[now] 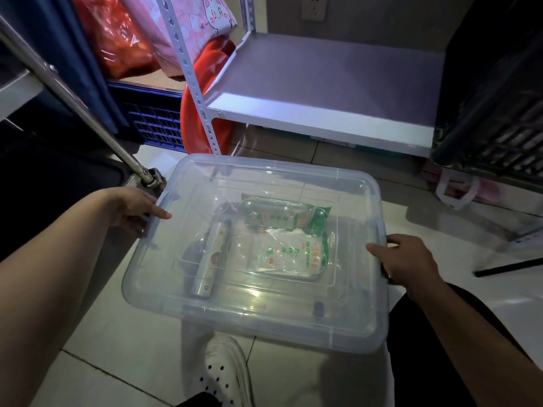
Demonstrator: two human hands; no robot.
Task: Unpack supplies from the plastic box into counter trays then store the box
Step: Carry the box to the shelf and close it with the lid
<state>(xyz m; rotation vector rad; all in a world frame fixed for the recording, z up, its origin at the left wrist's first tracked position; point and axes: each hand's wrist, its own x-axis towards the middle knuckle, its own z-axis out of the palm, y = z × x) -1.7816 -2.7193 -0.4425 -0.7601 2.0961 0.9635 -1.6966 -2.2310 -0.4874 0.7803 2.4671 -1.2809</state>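
A clear plastic box with its clear lid on is held level above the tiled floor, in front of me. My left hand grips its left side at the latch, thumb on the lid. My right hand grips the right side the same way. Through the lid I see a long narrow carton, a white and green packet and a green packet lying on the bottom.
A white metal shelf with a bare board stands just beyond the box. To the left are a blue crate, a red basin and red and pink bags. A black crate is at right. My white shoe is below.
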